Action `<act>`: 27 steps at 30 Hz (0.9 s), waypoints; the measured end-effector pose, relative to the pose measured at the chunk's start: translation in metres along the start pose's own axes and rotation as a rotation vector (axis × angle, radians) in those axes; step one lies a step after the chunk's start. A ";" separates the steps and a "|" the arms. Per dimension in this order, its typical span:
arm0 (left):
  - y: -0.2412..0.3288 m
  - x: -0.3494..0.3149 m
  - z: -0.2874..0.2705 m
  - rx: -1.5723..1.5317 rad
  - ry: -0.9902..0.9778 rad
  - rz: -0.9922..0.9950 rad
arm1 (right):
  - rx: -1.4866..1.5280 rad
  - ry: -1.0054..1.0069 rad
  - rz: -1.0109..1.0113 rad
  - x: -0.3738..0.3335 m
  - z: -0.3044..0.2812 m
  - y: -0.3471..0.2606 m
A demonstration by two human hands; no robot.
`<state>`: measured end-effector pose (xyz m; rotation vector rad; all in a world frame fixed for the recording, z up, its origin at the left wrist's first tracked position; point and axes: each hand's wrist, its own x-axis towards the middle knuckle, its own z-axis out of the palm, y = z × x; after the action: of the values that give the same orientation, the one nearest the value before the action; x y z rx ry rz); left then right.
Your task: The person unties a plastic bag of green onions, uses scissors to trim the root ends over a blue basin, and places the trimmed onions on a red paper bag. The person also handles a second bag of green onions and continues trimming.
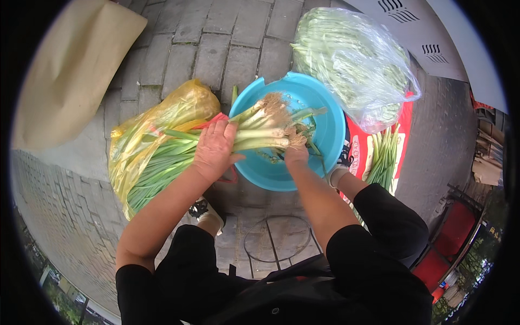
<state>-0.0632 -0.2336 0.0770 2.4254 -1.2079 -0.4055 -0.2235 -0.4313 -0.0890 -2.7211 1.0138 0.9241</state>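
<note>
A bundle of long green onions (260, 134) lies from the left across the rim of a light blue plastic basin (325, 100). Their white ends and brown roots (275, 108) hang over the basin. My left hand (215, 147) is closed over the stalks beside a red tie (214, 120). At the root end of the lowest stalk, my right hand (296, 156) has its fingers closed on the roots, its fingertips partly hidden. Inside the basin lie loose green leaves and small scraps (309, 122). A yellow plastic bag (179, 103) partly wraps the leafy ends.
A large clear bag of green vegetables (352, 59) stands beyond the basin at right. Thin green stalks (383, 157) lie on a red and white sheet (403, 130). Brown board (76, 70) occupies the upper left, grey paving (227, 24) the ground. A red chair (452, 233) stands lower right.
</note>
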 end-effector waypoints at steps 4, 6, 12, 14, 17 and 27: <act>-0.010 0.008 0.024 -0.004 0.007 -0.006 | 0.053 -0.106 -0.036 -0.016 -0.047 -0.002; -0.013 0.011 0.024 -0.062 -0.005 -0.051 | 0.163 -0.063 -0.079 -0.032 -0.061 0.006; 0.004 0.011 -0.020 0.014 0.024 -0.052 | 1.396 -0.899 0.108 -0.072 -0.126 0.047; 0.009 0.007 -0.039 0.040 0.046 -0.037 | 1.526 -0.965 0.029 -0.087 -0.126 0.058; 0.020 0.007 -0.074 -0.054 0.025 -0.036 | 1.640 -0.923 -0.025 -0.117 -0.137 0.061; 0.131 0.001 -0.153 0.247 -0.302 -0.127 | 1.838 -0.769 -0.163 -0.214 -0.170 0.092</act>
<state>-0.0879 -0.2723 0.2731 2.7355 -1.2942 -0.7203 -0.3215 -0.4302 0.1823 -0.7824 0.7122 0.4060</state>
